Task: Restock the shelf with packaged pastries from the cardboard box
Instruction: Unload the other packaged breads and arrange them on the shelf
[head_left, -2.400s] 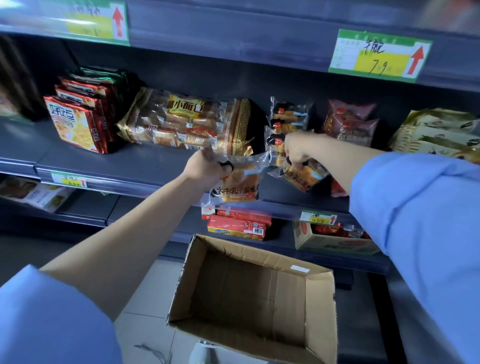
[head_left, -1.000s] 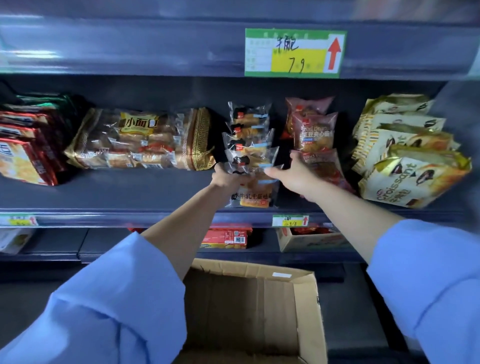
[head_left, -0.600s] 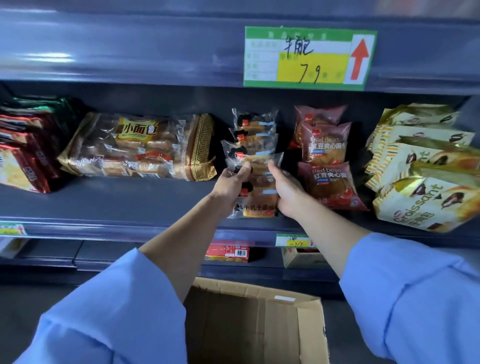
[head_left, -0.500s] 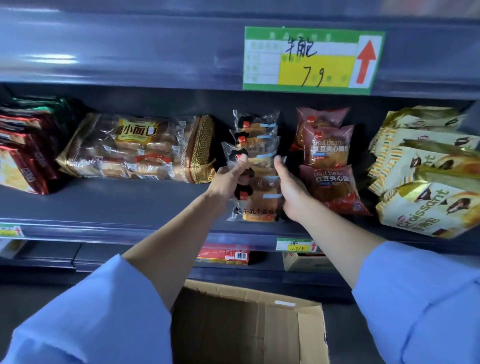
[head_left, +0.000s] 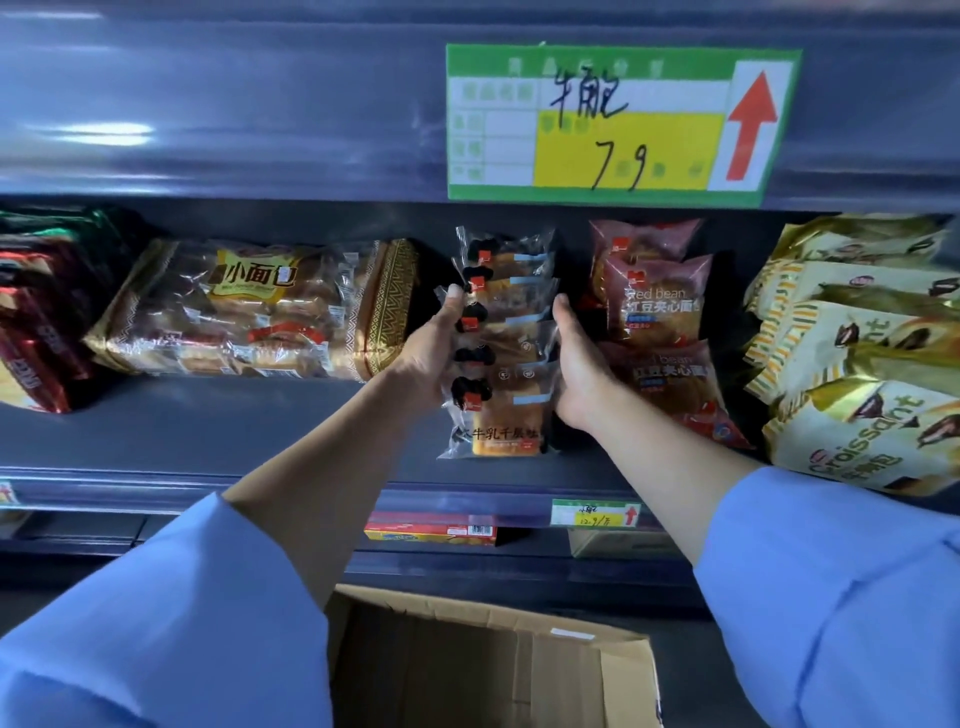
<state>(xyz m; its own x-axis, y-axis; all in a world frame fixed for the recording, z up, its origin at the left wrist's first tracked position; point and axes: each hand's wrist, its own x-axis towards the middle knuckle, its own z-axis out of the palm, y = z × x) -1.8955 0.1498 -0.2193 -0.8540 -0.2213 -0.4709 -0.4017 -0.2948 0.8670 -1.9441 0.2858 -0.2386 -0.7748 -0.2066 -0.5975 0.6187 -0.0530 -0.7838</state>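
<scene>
left hand (head_left: 434, 353) and right hand (head_left: 579, 364) clasping a row of clear pastry packs (head_left: 501, 343) from both sides, mid-shelf (head_left: 260, 431), front pack near the shelf's front edge, above an open cardboard box (head_left: 488, 660).

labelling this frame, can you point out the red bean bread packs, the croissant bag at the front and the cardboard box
red bean bread packs (head_left: 657, 312), head view, on the printed front of the middle pack.
croissant bag (head_left: 862, 441), head view, on the lettered face of the frontmost bag.
cardboard box (head_left: 618, 647), head view, on the far rim flap.
</scene>
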